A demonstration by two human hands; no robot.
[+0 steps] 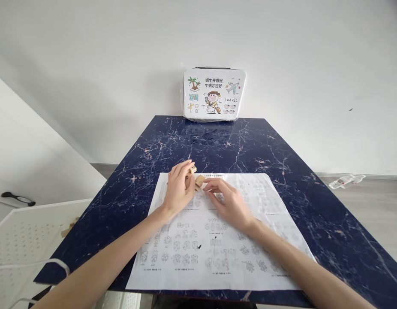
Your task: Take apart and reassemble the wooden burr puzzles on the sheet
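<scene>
A: Holding what, the left hand?
B: Small wooden blocks, pale, pressed together in a cluster. The fingers curl round them from the left, so that hand is clamped on them.
A: Where do the blocks sit?
B: At the far edge of a printed sheet, either low over it or resting on it; I cannot tell which.
A: And the right hand?
B: Palm down on the sheet, fingers loose and a little spread, gripping nothing. Its fingertips reach the nearest block from the right, touching it or just short of it.
A: The two hands, then?
B: Close together, with only the blocks between them.
A: What is on the sheet?
B: Rows of small line drawings, too fine to read. It lies flat on a dark blue marbled counter, near the front edge.
A: Beyond that?
B: A white case with cartoon pictures and the word TRAVEL stands at the counter's far edge, against the wall. Left of the counter is a white perforated tray with a wood piece in it. On the floor to the right lies a clear bottle.
</scene>
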